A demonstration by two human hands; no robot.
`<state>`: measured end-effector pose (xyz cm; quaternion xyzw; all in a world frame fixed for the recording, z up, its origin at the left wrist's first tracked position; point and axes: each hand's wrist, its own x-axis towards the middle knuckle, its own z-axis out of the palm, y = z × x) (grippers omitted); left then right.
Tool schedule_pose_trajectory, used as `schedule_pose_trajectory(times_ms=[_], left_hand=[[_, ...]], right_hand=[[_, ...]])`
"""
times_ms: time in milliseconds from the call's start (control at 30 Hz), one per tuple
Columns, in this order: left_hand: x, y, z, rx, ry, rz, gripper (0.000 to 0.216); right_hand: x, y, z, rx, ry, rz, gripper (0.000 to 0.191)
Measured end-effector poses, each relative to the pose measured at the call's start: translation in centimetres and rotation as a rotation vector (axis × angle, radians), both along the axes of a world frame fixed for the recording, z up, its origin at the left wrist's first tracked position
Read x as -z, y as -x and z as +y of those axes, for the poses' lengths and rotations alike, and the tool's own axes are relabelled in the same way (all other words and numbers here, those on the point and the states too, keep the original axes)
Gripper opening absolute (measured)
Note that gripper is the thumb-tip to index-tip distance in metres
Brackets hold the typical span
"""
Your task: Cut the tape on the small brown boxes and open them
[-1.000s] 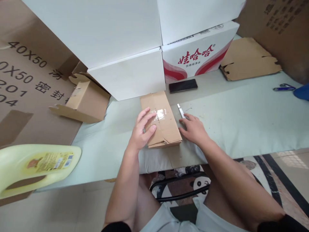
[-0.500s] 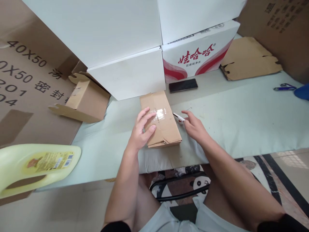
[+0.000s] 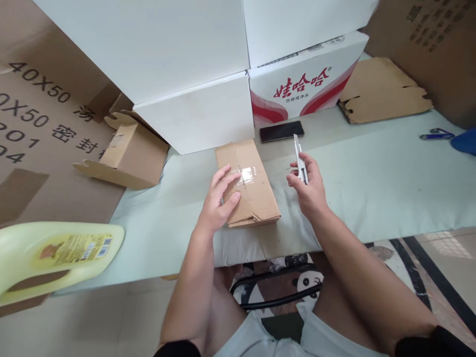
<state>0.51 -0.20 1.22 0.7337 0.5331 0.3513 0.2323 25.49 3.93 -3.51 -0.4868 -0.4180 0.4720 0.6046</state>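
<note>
A small brown cardboard box (image 3: pixel 256 193) lies on the cloth-covered table in front of me, with shiny clear tape across the middle of its top. My left hand (image 3: pixel 220 198) rests on the box's left side, fingers spread and thumb on the top face. To the right of the box, my right hand (image 3: pixel 310 186) is closed around a white utility knife (image 3: pixel 300 163). Its blade is out and points away from me, just in front of a black phone (image 3: pixel 281 131) lying flat. The knife is apart from the box.
White cartons (image 3: pixel 197 116) and a red-printed carton (image 3: pixel 305 89) stand behind. A folded cardboard piece (image 3: pixel 385 89) and a blue-handled item (image 3: pixel 437 134) lie right. An open cardboard box (image 3: pixel 136 153) and a pale yellow jug (image 3: pixel 107 233) are on the left.
My right hand has turned and moved slightly right, taking the knife away from the box's right edge; the blade now points toward the phone. My left hand and the box have stayed put.
</note>
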Motion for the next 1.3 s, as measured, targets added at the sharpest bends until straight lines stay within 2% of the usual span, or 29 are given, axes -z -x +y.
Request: schedule_pose_trajectory(times_ms=[67, 100, 167, 267, 333, 533, 733, 933, 1133, 1300], left_hand=[[0.0, -0.1, 0.0, -0.001, -0.003, -0.008, 0.061], [0.0, -0.2, 0.0, -0.002, -0.004, -0.01, 0.061], [0.0, -0.3, -0.1, -0.003, -0.008, -0.01, 0.061], [-0.3, -0.6, -0.3, 0.004, -0.006, 0.011, 0.06], [-0.5, -0.8, -0.5, 0.011, 0.001, 0.033, 0.059], [-0.9, -1.5, -1.0, 0.008, 0.024, 0.06, 0.053], [-1.2, -2.4, -1.4, 0.011, 0.046, 0.104, 0.05], [-1.6, -3.8, -2.0, 0.05, 0.051, 0.153, 0.053], [-1.3, -4.4, -2.1, 0.072, 0.048, 0.146, 0.052], [-1.4, -4.3, -2.1, 0.054, 0.074, 0.142, 0.051]], right_hand=[[-0.1, 0.1, 0.0, -0.053, -0.061, 0.11, 0.077], [-0.2, 0.2, 0.0, -0.058, -0.08, 0.149, 0.077], [-0.4, 0.3, 0.0, -0.008, -0.089, 0.175, 0.063], [-0.9, 0.4, 0.0, 0.14, -0.064, 0.187, 0.025], [-1.3, 0.3, 0.0, 0.18, -0.062, 0.216, 0.018], [-3.0, 0.2, -1.1, 0.085, -0.133, 0.165, 0.031], [-5.3, 0.0, -3.1, -0.021, -0.236, -0.071, 0.022], [-8.0, 0.7, -5.5, -0.117, -0.267, -0.141, 0.022], [-7.8, 1.2, -5.6, -0.204, -0.23, -0.204, 0.029], [-7.8, 1.2, -5.1, -0.209, -0.18, -0.464, 0.027]])
